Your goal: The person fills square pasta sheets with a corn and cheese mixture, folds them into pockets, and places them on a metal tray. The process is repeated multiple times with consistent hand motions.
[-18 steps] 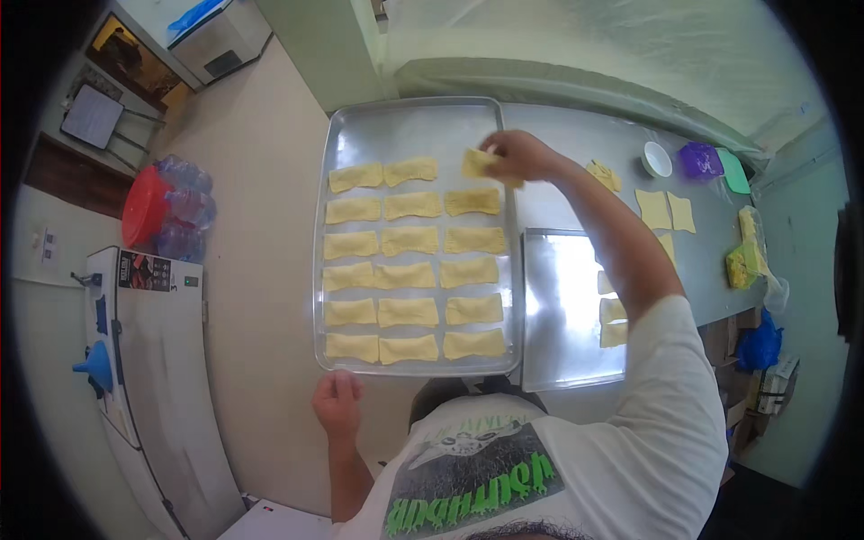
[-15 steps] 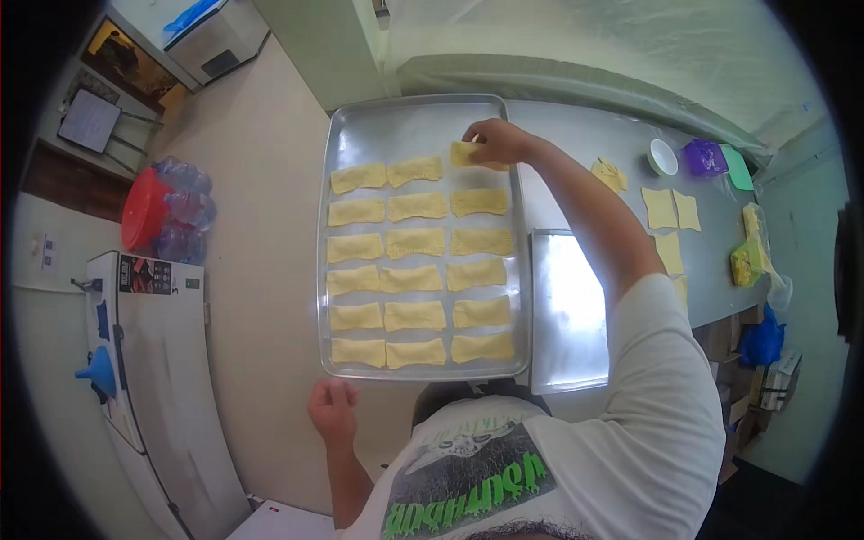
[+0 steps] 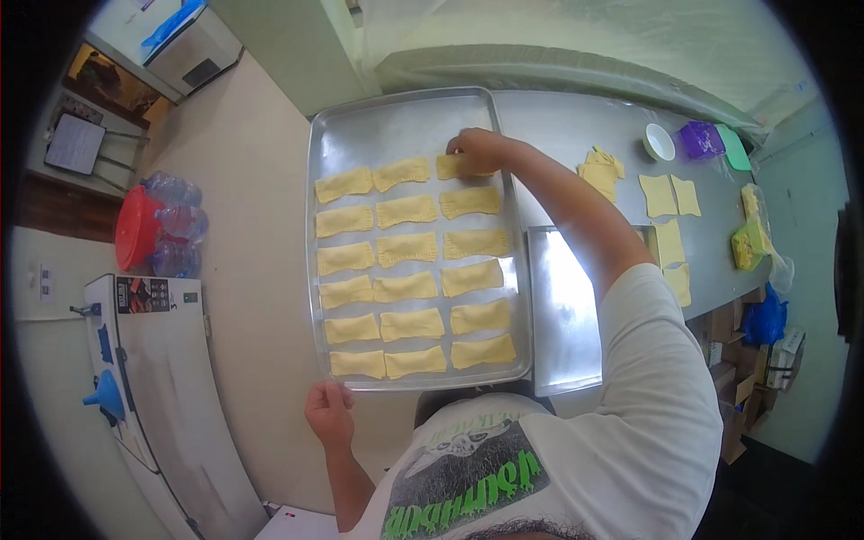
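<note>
My right hand [image 3: 476,151] reaches over the large metal baking tray [image 3: 396,117]. Its fingers are closed on a pale yellow folded pastry [image 3: 446,168] at the far end of the right column, partly hiding it. Three columns of similar rectangular pastries [image 3: 407,250] with pressed edges lie on the tray. My left hand [image 3: 329,414] is curled beside the tray's near left corner, its fingertips close to the rim. No object shows in it, and whether it touches the rim I cannot tell.
A smaller metal tray [image 3: 562,306] stands right of the large one. Farther right on the metal table lie flat dough sheets [image 3: 658,195], dough scraps [image 3: 601,171], a white bowl [image 3: 659,142] and a purple container [image 3: 701,139]. A white freezer [image 3: 166,360] stands at the left.
The pastry in my right hand has come down toward the tray, in line with the far row. My left hand is now closer to the tray's corner. The view has tilted slightly.
</note>
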The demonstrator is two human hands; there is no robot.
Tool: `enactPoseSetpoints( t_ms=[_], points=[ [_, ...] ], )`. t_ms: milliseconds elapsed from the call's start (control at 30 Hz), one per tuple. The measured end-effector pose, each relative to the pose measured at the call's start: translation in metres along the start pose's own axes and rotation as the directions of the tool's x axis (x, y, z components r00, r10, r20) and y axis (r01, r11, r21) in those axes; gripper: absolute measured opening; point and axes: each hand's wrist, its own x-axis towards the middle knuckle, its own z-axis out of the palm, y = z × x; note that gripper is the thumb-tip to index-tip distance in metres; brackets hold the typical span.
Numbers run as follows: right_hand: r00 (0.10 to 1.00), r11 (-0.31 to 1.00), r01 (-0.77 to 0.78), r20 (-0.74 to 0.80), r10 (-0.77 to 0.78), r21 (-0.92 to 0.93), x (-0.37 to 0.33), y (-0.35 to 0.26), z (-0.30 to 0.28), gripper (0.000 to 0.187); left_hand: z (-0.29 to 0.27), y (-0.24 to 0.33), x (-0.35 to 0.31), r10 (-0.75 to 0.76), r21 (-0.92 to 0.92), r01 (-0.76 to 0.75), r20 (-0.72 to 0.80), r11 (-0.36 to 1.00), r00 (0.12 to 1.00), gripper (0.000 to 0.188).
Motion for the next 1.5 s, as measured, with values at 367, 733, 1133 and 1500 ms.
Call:
enactPoseSetpoints(
  t_ms=[367, 733, 1133, 1500],
  points=[
    [0.989, 0.997, -0.014, -0.144, 0.024, 0.070, -0.255, 0.050, -0.059, 0.033, 0.049, 0.017, -0.034, 0.143, 0.000, -0.143, 0.010, 0.990, 0.990, 0.023],
    [0.985, 0.981, -0.148, -0.072, 0.158, 0.128, -0.471, 0.058, 0.114, 0.040, 0.144, 0.021, -0.096, 0.152, 0.018, -0.156, 0.141, 0.988, 0.978, 0.022],
    [0.972, 0.997, -0.053, -0.227, 0.064, 0.053, -0.465, 0.070, 0.139, 0.026, 0.167, 0.029, -0.126, 0.171, -0.002, -0.173, 0.143, 0.985, 0.975, 0.021],
    [0.943, 0.935, -0.320, -0.041, 0.330, 0.154, -0.468, 0.040, 0.122, 0.034, 0.145, 0.025, -0.109, 0.112, -0.022, -0.110, 0.135, 0.994, 0.985, 0.021]
  ],
)
